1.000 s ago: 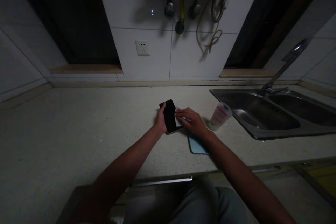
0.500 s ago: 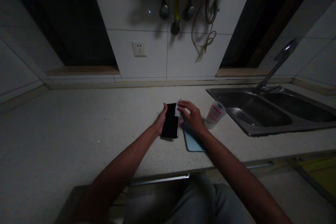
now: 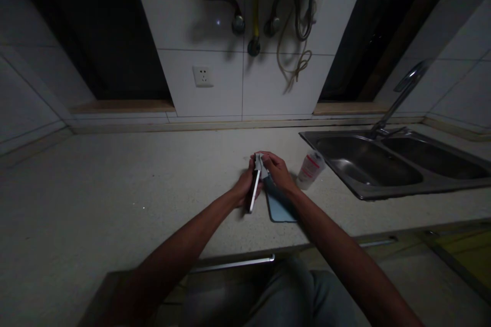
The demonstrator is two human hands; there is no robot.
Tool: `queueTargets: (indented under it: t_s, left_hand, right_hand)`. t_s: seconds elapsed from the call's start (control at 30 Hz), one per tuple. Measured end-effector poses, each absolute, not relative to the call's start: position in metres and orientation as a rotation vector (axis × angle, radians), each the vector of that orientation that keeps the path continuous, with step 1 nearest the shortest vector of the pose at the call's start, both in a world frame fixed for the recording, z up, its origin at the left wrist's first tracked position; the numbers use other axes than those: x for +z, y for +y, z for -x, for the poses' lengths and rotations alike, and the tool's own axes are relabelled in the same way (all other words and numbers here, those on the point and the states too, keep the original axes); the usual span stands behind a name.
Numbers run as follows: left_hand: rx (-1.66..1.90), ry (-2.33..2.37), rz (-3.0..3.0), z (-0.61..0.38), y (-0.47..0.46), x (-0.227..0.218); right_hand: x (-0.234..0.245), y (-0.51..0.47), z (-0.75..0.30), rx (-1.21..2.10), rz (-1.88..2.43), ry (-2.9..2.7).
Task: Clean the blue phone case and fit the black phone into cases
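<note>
A black smartphone (image 3: 253,193) with a silvery edge is tipped up on its side above the counter. My left hand (image 3: 244,184) is closed round it from the left. At the phone's far end my right hand (image 3: 276,169) pinches a thin white wipe (image 3: 264,164), which lies against the phone's edge. Beneath my right wrist a light blue phone case or flat cover (image 3: 281,205) rests on the counter, partly hidden by the forearm. Just right of that hand stands a clear plastic cup (image 3: 310,169) with red print, leaning a little.
The pale countertop (image 3: 95,189) runs along a tiled wall. A double steel sink (image 3: 362,195) with a faucet (image 3: 401,94) is at the right. Hoses and a power socket (image 3: 203,76) are on the wall. A drawer handle (image 3: 233,264) juts out below the front edge.
The phone has turned from screen facing up to standing on its edge. My right hand has come in with the wipe from the screen to the phone's far edge.
</note>
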State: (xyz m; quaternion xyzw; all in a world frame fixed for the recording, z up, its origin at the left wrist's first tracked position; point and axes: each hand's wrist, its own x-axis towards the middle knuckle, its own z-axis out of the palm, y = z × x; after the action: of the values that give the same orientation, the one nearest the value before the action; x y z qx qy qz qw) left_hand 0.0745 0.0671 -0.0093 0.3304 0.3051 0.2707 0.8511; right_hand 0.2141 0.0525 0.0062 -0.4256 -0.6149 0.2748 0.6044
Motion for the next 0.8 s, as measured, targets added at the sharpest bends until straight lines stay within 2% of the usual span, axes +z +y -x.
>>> queueTargets:
  t_s: [0.43,0.8]
  left_hand:
    - [0.402,0.377,-0.493,-0.073,0.065,0.009]
    - [0.575,0.446,-0.362,-0.068,0.071,0.005]
  right_hand:
    - [-0.005,0.063,-0.219,0.499,1.145,-1.306]
    - [-0.014,0.062,-0.240,0.243,1.188,-1.641]
